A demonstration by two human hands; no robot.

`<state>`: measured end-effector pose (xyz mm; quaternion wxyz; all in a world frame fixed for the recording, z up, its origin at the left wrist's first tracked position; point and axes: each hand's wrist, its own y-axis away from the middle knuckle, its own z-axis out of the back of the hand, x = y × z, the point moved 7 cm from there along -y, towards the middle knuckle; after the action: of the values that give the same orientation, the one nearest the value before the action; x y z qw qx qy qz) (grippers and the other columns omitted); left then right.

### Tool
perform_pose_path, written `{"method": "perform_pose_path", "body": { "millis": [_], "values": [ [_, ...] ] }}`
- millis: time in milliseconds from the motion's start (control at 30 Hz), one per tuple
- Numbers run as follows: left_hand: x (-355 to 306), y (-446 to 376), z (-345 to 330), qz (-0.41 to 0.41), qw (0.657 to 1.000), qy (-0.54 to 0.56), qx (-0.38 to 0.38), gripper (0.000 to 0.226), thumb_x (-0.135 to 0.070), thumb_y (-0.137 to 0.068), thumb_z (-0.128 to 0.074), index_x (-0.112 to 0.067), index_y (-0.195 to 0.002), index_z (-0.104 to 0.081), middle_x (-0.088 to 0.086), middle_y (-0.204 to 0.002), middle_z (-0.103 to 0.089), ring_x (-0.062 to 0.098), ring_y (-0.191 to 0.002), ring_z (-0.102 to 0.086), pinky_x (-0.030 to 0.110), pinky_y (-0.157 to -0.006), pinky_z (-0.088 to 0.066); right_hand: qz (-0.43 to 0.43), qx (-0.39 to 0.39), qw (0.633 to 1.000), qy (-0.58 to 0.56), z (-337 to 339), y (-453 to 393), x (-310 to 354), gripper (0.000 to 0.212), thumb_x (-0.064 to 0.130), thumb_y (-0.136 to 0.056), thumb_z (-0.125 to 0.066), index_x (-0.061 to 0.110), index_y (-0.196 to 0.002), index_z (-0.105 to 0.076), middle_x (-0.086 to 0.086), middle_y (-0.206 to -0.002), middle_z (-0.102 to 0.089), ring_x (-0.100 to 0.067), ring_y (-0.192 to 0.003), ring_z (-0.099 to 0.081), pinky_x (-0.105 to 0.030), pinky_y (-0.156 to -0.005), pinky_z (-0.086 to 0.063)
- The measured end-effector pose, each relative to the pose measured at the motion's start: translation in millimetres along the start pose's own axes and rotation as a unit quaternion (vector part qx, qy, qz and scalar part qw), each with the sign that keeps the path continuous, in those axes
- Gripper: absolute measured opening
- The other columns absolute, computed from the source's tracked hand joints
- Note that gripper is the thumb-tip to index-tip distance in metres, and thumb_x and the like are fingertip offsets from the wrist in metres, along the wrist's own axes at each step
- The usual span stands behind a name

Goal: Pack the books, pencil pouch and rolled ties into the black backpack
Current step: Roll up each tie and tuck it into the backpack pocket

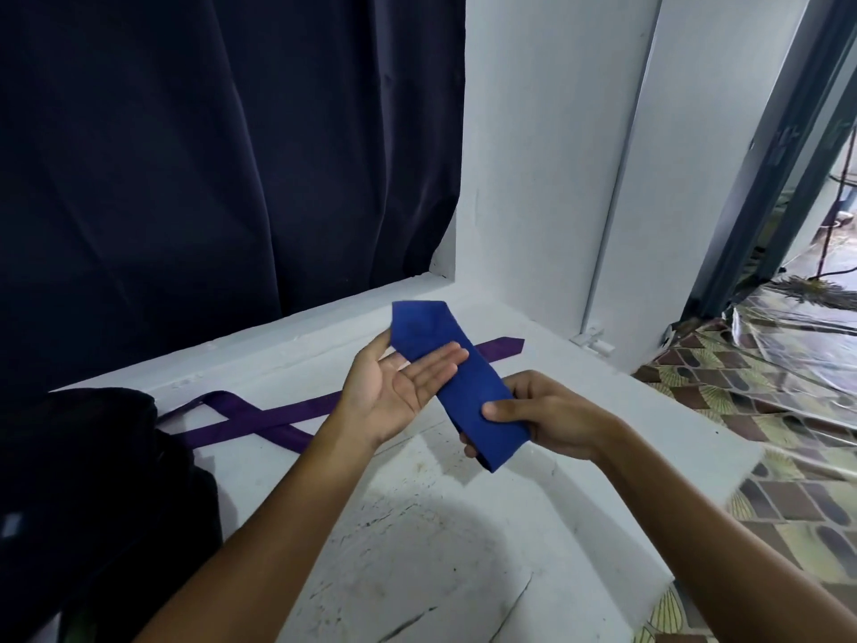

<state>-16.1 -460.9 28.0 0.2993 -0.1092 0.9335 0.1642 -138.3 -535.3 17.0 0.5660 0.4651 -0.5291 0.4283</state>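
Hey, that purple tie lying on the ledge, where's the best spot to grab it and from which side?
Probably pinch the purple tie from above at its free end on the right. It lies flat and unrolled on the white ledge, and that end is clear of the crossed loop beside the black backpack.

— Any writing, label or number you can make out?

— None that can be read. The blue tie is plain cloth, and so is the purple tie lying on the white surface.

— And the black backpack?

— There is a small pale patch low on its side, but it is too blurred to tell whether it bears any letters.
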Motion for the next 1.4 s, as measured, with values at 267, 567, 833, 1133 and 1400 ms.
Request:
{"method": "perform_pose_path", "body": {
  "millis": [267, 567, 833, 1133, 1400],
  "values": [
    [34, -2, 8, -0.016, 0.984, -0.176, 0.025, 0.055, -0.045, -0.088, -0.055, -0.020, -0.136, -0.043, 0.007, -0.086, -0.068, 0.021, -0.068, -0.064, 0.038, -0.074, -0.051, 0.036, -0.038, 0.989, -0.137, 4, 1, 8, 0.048, 0.029, -0.074, -0.079, -0.005, -0.106, -0.068, -0.021, -0.098, -0.071, -0.029, -0.083, -0.070, -0.035, -0.077, -0.058],
    [57, -3, -1, -0.109, 0.977, -0.186, 0.002, 0.053, -0.028, -0.083, -0.074, -0.005, -0.126, -0.054, 0.016, -0.122, -0.066, 0.028, -0.107, -0.066, 0.045, -0.089, -0.055, 0.024, -0.076, 0.921, -0.380, -3, -15, -2, 0.047, 0.036, -0.096, -0.048, -0.004, -0.117, -0.061, -0.023, -0.118, -0.063, -0.033, -0.104, -0.064, -0.043, -0.097, -0.049],
    [66, 1, 25, 0.004, 0.992, -0.060, -0.114, 0.035, -0.027, -0.096, -0.056, -0.009, -0.125, -0.050, 0.018, -0.100, -0.072, 0.032, -0.087, -0.072, 0.041, -0.067, -0.061, 0.018, -0.123, 0.938, -0.324, 9, -15, -17, 0.048, 0.026, -0.092, -0.054, -0.001, -0.131, -0.049, -0.026, -0.129, -0.056, -0.038, -0.114, -0.056, -0.048, -0.099, -0.046],
    [60, 10, 30, 0.055, 0.985, 0.102, -0.132, 0.053, -0.019, -0.090, -0.062, -0.001, -0.135, -0.039, 0.032, -0.136, -0.045, 0.049, -0.112, -0.058, 0.056, -0.070, -0.059, 0.050, -0.055, 0.994, -0.080, 8, -11, -7, 0.061, 0.011, -0.067, -0.076, 0.005, -0.123, -0.054, -0.014, -0.114, -0.065, -0.029, -0.103, -0.063, -0.034, -0.088, -0.054],
    [49, 14, 30, 0.042, 0.991, -0.115, -0.050, 0.037, -0.029, -0.094, -0.055, -0.008, -0.124, -0.053, 0.022, -0.108, -0.069, 0.036, -0.088, -0.070, 0.043, -0.070, -0.059, 0.042, -0.053, 0.931, -0.360, 2, -8, -2, 0.038, 0.022, -0.093, -0.050, -0.003, -0.117, -0.067, -0.024, -0.116, -0.066, -0.032, -0.101, -0.067, -0.042, -0.092, -0.054]
  ]
}}
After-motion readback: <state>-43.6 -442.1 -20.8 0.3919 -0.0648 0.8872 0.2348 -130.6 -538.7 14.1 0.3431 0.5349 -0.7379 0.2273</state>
